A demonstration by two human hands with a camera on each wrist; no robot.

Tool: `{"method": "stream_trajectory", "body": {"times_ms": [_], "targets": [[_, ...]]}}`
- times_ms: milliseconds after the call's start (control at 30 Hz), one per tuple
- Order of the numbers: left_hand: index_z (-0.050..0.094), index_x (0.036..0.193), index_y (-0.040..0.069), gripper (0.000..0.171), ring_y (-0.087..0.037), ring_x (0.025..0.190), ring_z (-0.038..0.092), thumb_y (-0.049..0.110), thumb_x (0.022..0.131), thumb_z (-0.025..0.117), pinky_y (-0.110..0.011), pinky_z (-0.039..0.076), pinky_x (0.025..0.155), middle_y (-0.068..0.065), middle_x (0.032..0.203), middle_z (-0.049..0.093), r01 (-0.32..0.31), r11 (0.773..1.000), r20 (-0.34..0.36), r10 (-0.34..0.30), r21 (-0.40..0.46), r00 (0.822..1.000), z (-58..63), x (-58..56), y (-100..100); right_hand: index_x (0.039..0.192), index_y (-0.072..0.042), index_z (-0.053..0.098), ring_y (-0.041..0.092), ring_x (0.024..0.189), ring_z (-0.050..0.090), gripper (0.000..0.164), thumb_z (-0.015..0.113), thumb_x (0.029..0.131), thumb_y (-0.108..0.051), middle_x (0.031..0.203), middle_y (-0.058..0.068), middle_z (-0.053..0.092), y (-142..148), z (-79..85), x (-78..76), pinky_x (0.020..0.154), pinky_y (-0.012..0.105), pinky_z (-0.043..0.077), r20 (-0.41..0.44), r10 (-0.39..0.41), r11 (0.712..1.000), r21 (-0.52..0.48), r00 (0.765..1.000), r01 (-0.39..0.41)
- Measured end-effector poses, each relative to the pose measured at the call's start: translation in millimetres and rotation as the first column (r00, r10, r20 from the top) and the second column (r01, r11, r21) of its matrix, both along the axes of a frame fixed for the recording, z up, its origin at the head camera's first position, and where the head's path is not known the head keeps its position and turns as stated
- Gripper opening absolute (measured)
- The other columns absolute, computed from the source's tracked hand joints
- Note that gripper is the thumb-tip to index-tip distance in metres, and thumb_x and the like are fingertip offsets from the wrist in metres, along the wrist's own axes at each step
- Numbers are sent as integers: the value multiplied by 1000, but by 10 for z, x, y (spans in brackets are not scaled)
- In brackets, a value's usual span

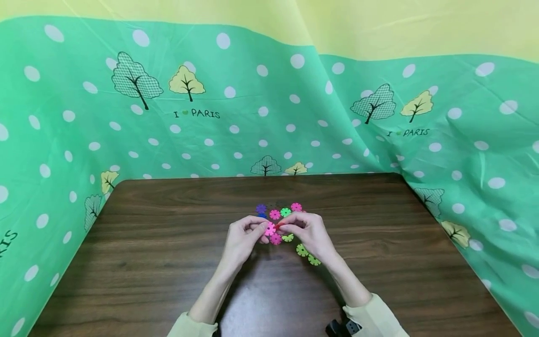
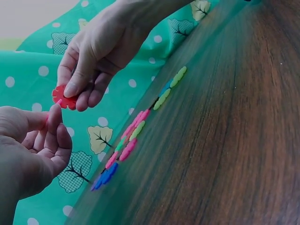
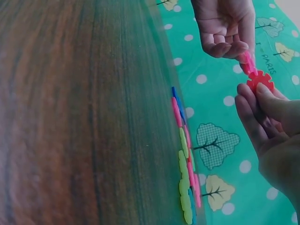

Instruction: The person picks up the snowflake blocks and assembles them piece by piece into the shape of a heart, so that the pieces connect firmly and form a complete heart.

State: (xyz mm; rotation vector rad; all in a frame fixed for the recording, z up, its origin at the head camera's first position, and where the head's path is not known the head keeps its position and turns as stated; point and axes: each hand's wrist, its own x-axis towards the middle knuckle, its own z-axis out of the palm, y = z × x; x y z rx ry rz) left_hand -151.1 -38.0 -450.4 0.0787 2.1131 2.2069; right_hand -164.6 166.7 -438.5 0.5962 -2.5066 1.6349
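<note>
My left hand [image 1: 243,238] pinches a pink notched snowflake disc [image 1: 270,229] between thumb and fingers above the table. Facing it, my right hand [image 1: 310,234] pinches a red notched disc [image 3: 259,81] by its edge. In the right wrist view the two discs meet edge to edge, set at an angle to each other; how deep the notches engage I cannot tell. Below the hands lie loose discs: a purple one [image 1: 261,208], a green one [image 1: 285,212], a pink one [image 1: 275,214] and yellow-green ones [image 1: 302,250]. Some are partly hidden by the hands.
The dark wood-grain table [image 1: 147,262] spreads around the hands. A green dotted cloth [image 1: 236,103] with printed trees hangs along its back and sides. A small black object [image 1: 343,326] sits by the right sleeve at the front.
</note>
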Motion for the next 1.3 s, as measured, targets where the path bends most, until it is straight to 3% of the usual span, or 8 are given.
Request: {"method": "stream_trajectory", "body": {"times_ms": [200, 367, 600, 867, 1033, 1200, 1300], "targets": [[73, 108, -7, 21, -26, 66, 73, 11, 96, 71, -28, 59, 67, -20, 79, 72, -2, 1000, 11, 2, 1, 1000, -13, -2, -10, 91, -9, 80, 0, 73, 68, 5, 78, 88, -6, 86, 8, 79, -48, -10, 11, 68, 21, 58, -17, -30, 999, 32, 999, 31], [73, 109, -6, 21, -25, 66, 73, 11, 97, 71, -30, 59, 67, -15, 76, 72, 3, 1000, 29, -3, 17, 1000, 0, -2, -30, 92, -10, 81, 0, 73, 68, 5, 79, 88, -7, 87, 7, 80, -72, 10, 25, 68, 23, 59, -24, -27, 999, 33, 999, 28], [70, 113, -5, 21, -25, 71, 75, 9, 97, 69, -35, 63, 73, -30, 94, 71, 78, 997, 6, -78, 20, 997, 69, -1, -73, 97, -10, 81, 2, 79, 71, 9, 79, 88, -8, 93, 8, 80, -21, 53, -6, 73, 24, 61, -3, -5, 1000, 17, 1000, 5], [67, 107, -2, 20, -33, 81, 76, 14, 96, 72, -36, 62, 79, -30, 97, 72, 170, 984, 41, -168, -61, 985, 72, -19, -134, 109, -8, 80, 4, 93, 73, 17, 73, 93, -9, 107, 11, 80, -7, 26, -3, 82, 22, 61, 17, 82, 996, -27, 997, -81], [68, 105, -4, 19, -26, 80, 74, 12, 96, 72, -36, 63, 80, -30, 98, 73, 209, 974, 42, -206, -87, 978, 67, -37, -164, 114, -10, 78, 6, 98, 74, 20, 71, 96, -11, 112, 10, 79, 0, 47, 11, 85, 23, 61, 23, 124, 992, -31, 992, -123], [69, 105, -6, 18, -22, 79, 74, 8, 95, 72, -47, 62, 85, -30, 98, 72, 187, 979, 46, -184, -81, 982, 78, -44, -182, 115, -12, 77, 8, 89, 71, 19, 70, 98, -15, 111, 8, 78, 108, 76, -29, 78, 21, 59, 40, 77, 997, -13, 996, -76], [70, 106, -5, 15, -21, 80, 74, 5, 94, 71, -46, 62, 86, -28, 98, 72, 147, 987, 52, -144, -67, 988, 87, -49, -193, 115, -13, 77, 9, 87, 68, 19, 71, 98, -18, 110, 8, 78, 225, 88, -80, 75, 21, 57, 39, 11, 999, 38, 999, -13]]}}
